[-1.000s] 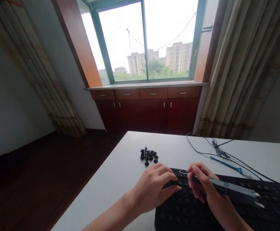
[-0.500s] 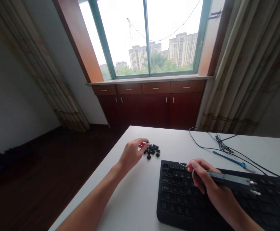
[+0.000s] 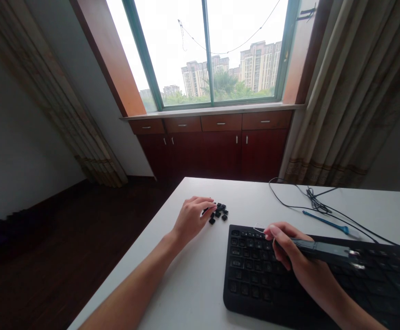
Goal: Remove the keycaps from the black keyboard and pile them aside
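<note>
- i see a wide window (image 3: 208, 52) with teal frames, pale daylight and tower blocks beyond.
- red-brown cabinets (image 3: 216, 144) run under its sill.
- beige curtains (image 3: 354, 91) hang at both sides.
- dark wood floor (image 3: 55, 247) lies left of the white table (image 3: 189, 275).

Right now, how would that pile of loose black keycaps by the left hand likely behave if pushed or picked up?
The keycaps look small and separate, so a push would probably scatter them across the smooth white table. Each seems light and rigid. The left hand would likely pinch them one at a time.
</note>
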`<act>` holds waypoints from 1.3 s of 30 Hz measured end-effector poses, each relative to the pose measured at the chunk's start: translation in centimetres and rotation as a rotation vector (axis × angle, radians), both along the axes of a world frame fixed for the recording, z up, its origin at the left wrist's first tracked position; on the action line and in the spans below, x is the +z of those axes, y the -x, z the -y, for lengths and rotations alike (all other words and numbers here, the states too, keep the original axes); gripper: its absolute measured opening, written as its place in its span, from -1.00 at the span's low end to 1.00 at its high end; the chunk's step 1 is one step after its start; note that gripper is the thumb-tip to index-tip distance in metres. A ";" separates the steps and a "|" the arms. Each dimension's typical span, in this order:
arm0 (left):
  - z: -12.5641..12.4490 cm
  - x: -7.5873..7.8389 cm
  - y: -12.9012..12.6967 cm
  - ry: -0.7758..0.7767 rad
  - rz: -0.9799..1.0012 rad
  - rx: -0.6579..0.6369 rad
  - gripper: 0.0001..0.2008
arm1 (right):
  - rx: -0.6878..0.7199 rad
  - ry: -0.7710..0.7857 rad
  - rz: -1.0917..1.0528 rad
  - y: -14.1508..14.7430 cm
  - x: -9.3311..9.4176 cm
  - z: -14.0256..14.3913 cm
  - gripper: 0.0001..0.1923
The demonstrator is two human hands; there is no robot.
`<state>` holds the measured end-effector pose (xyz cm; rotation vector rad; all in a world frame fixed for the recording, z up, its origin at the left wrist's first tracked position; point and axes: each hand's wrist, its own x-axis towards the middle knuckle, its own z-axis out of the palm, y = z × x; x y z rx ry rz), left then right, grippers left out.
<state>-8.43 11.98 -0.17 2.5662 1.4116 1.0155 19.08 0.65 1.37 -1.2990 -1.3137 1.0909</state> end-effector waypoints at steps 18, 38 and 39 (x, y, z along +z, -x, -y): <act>6.1 1.8 -5.6 0.139 0.105 -0.423 -0.77 | 0.042 0.047 -0.115 -0.1 0.8 -0.3 -0.52; 6.1 1.2 -6.2 0.157 0.097 -0.462 -0.84 | 0.237 -0.033 0.270 0.4 4.3 -3.9 -0.31; 6.1 1.2 -6.1 0.158 0.098 -0.467 -0.84 | 0.232 -0.040 0.267 0.5 4.2 -3.9 -0.30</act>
